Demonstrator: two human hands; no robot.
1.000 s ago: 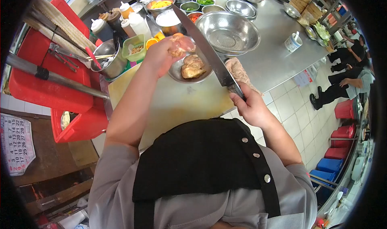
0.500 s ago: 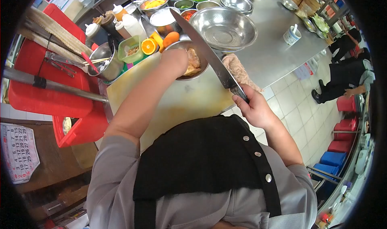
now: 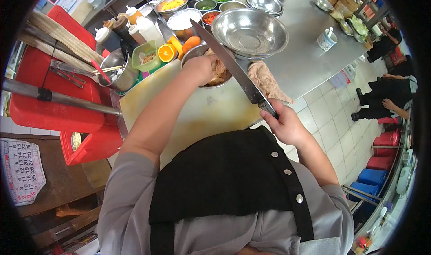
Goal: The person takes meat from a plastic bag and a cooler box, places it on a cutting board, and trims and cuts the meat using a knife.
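Observation:
My right hand (image 3: pixel 287 122) is wrapped round the handle of a long kitchen knife (image 3: pixel 231 66). Its blade slants up to the left, across the rim of a small metal bowl (image 3: pixel 187 57). In that bowl lie yellowish-brown pieces of what looks like meat (image 3: pixel 218 71). My left hand (image 3: pixel 200 71) reaches into the bowl beside the pieces; its fingers are hidden. The bowl stands at the far edge of a pale, stained cutting board (image 3: pixel 202 113). A crumpled pinkish-brown cloth (image 3: pixel 268 82) lies right of the knife.
A large metal bowl (image 3: pixel 251 35) stands behind the knife. Halved orange (image 3: pixel 166 53), a green container (image 3: pixel 145 56) and squeeze bottles (image 3: pixel 148 28) sit beyond the board. Red bins (image 3: pixel 58 98) are at the left. Co-workers (image 3: pixel 388 91) stand at the far right.
My left hand has shifted slightly right in the bowl, and more of the pieces show differently beside it. The knife stays nearly still. Co-workers at the right have moved.

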